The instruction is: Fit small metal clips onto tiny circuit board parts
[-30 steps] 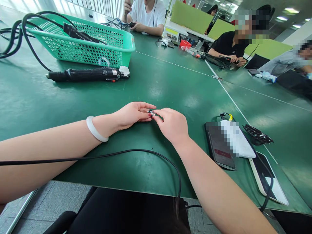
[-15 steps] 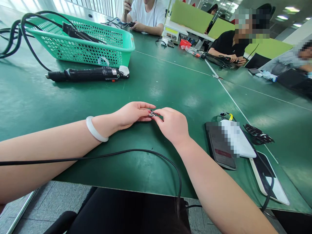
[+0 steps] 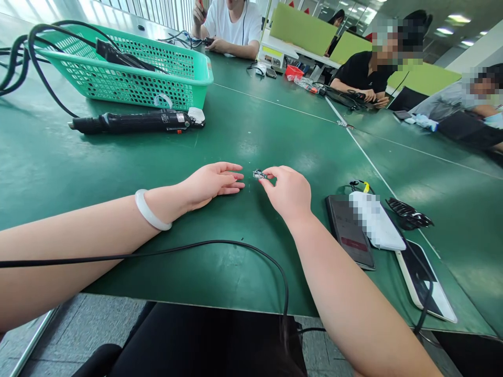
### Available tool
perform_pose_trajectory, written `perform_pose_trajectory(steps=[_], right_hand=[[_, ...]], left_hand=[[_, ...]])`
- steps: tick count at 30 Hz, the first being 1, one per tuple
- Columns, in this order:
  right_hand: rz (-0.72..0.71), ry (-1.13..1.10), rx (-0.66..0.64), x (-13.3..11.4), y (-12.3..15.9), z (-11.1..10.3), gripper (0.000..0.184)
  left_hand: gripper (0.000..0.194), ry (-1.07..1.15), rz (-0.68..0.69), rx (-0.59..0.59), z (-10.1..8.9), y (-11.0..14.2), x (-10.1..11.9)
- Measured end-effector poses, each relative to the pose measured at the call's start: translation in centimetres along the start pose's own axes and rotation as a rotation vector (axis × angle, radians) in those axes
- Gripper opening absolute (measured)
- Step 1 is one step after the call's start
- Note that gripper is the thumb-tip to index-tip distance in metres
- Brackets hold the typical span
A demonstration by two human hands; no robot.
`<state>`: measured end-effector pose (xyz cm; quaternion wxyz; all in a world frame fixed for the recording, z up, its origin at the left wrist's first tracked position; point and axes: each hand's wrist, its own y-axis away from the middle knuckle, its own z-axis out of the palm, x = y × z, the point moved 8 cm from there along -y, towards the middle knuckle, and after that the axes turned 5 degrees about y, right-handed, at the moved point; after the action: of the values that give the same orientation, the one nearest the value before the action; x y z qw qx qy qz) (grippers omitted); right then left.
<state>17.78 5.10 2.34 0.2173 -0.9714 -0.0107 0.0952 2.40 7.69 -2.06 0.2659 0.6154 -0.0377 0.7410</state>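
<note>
Between the thumb and fingertips of my right hand (image 3: 290, 191) is a small silver-and-black metal part (image 3: 258, 174); it is too small to name its kind. My left hand (image 3: 212, 184) rests to the left of it, fingers stretched apart and holding nothing. A narrow gap separates the left fingertips from the part. Both hands are low over the green tabletop (image 3: 220, 220), and a white bangle (image 3: 152, 210) circles my left wrist.
A black electric screwdriver (image 3: 135, 122) lies before a green basket (image 3: 129, 78) with cables. At right are a dark phone (image 3: 349, 230), a white device (image 3: 377, 220) and another phone (image 3: 426, 283). A black cable (image 3: 220, 242) crosses near the table edge. Several people sit beyond.
Earlier both hands met at the small metal part. My left hand has let go and drawn back leftward, while my right hand has carried the part slightly right.
</note>
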Motion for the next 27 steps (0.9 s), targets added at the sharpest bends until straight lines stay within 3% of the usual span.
perform_pose_trajectory(steps=[7,12,16,27], right_hand=[[0.012,-0.06,-0.015,-1.2,0.5,-0.6,0.015],[-0.016,-0.209,-0.079,-4.0,1.3,-0.6,0.02],[-0.036,-0.179,-0.129,-5.1,1.6,-0.1,0.02],[-0.073,-0.116,-0.041,-5.2,1.7,-0.7,0.017]], left_hand=[[0.045,-0.023,0.001,-0.038,0.2,-0.1,0.0],[0.035,0.077,-0.011,-0.158,1.0,0.0,-0.3],[0.025,0.079,-0.069,-0.251,1.6,0.3,-0.8],[0.021,0.247,-0.224,-0.2,1.2,0.5,-1.3]])
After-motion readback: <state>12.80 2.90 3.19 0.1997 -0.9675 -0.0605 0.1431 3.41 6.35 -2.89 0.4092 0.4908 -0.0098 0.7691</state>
